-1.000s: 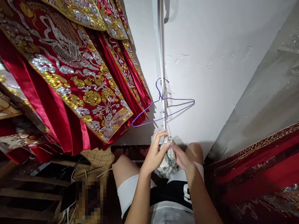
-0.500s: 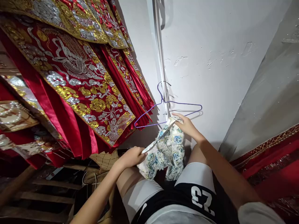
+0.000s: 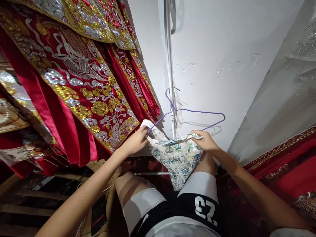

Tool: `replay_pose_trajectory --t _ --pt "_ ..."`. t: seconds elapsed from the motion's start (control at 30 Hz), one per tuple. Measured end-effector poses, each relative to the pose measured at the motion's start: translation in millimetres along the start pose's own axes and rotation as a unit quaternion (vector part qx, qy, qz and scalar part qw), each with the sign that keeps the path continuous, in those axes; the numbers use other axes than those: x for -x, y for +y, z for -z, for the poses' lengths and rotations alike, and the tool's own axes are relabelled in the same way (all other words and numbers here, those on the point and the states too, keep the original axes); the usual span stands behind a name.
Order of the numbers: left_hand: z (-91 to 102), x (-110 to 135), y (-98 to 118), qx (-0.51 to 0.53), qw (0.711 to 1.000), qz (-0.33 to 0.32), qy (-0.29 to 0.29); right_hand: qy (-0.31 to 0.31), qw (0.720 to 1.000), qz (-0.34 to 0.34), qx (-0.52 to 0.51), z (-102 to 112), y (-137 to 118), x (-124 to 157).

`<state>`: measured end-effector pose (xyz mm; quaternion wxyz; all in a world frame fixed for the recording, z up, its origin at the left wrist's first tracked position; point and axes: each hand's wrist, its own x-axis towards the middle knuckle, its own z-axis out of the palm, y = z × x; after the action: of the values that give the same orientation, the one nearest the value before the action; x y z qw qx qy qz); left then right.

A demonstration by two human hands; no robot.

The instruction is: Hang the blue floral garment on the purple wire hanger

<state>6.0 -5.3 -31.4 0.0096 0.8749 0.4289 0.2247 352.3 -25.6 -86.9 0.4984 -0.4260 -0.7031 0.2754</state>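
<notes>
A white garment with a blue and green floral print (image 3: 180, 158) is stretched open at its top edge between my two hands. My left hand (image 3: 138, 140) grips the left end of that edge, right beside the left end of a purple wire hanger (image 3: 199, 112). That end of the hanger passes into the garment's opening. My right hand (image 3: 206, 141) pinches the other end of the edge, below the hanger's right arm. The hanger hangs by its hook on a white vertical pole (image 3: 170, 59), and its lower bar is partly hidden by the cloth.
Red costumes with gold and silver sequins (image 3: 98, 95) hang close on the left. Behind the pole is a white wall (image 3: 209, 39). A plastic-covered red cloth (image 3: 291, 174) lies at the right. A dark phone (image 3: 98, 214) rests on a brown surface at lower left.
Both hands have spread apart, and the left has risen toward the hanger. The garment's top edge has widened and now reaches over the hanger's left end.
</notes>
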Motion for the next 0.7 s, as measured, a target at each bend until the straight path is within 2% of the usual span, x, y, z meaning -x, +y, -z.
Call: replay_pose_trajectory --t 0.17,0.23,0.3,0.43,0.47,0.57,0.7 --pt "1.2 -15.6 5.6 0.025 0.993 -0.029 0.109 0.005 1.000 0.014 0.005 -20.1 -5.1 6.1" --pt "-1.2 -24.0 1.3 0.044 0.991 -0.033 0.122 -0.004 1.000 0.015 0.022 -18.2 -8.3 7.0" --pt "-3.8 -30.7 -4.2 0.056 0.992 -0.038 0.111 0.028 0.998 0.007 0.049 -7.4 -9.2 7.3" --pt "-3.5 -35.8 -9.6 0.039 0.994 -0.045 0.092 0.188 0.980 0.011 0.063 27.6 -3.5 8.6" --pt "-2.2 -36.2 -9.1 0.031 0.995 -0.052 0.085 0.209 0.976 0.019 0.065 35.2 -2.2 9.6" --pt "2.3 -37.4 -6.0 0.013 0.995 -0.068 0.068 0.213 0.973 0.042 0.079 49.6 -3.5 14.0" --pt "5.2 -38.8 -4.2 -0.003 0.995 -0.069 0.078 0.189 0.973 0.053 0.118 57.8 -13.9 15.2"
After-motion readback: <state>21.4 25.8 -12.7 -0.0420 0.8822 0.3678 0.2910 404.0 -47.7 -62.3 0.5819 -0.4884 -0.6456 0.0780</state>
